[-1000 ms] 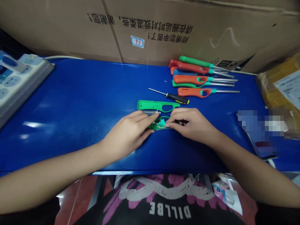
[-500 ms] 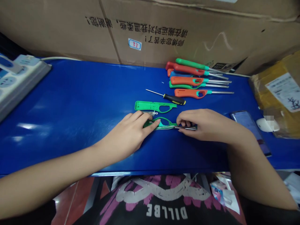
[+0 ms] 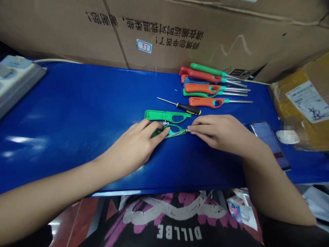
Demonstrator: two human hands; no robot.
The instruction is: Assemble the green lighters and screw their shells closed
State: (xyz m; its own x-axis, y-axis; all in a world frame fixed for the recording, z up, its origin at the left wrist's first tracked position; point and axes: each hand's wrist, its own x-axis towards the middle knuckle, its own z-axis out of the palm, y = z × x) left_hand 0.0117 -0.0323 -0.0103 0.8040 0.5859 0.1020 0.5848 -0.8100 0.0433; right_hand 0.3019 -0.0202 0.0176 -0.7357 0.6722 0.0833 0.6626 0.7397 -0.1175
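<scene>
An opened green lighter half-shell [image 3: 174, 130] with thin wires inside lies on the blue table [image 3: 77, 113]. My left hand [image 3: 136, 147] lies on its left end with the fingers pressed down on it. My right hand [image 3: 218, 132] pinches a metal tube at the shell's right end, fingers together. Just behind lies the other green shell half [image 3: 167, 116], untouched. A black-handled screwdriver [image 3: 183, 107] lies beyond that.
Several assembled red, green and blue stick lighters [image 3: 208, 85] are stacked at the back right. Cardboard boxes [image 3: 180, 31] stand along the back edge. A power strip [image 3: 15, 82] is at the far left. A phone [image 3: 269, 142], a white mouse [image 3: 288, 137] and a yellow parcel [image 3: 305, 103] lie at the right.
My right hand has slid left from the tube's outer end to the shell's right end. The left hand stays on the shell. The view has shifted a little to the right.
</scene>
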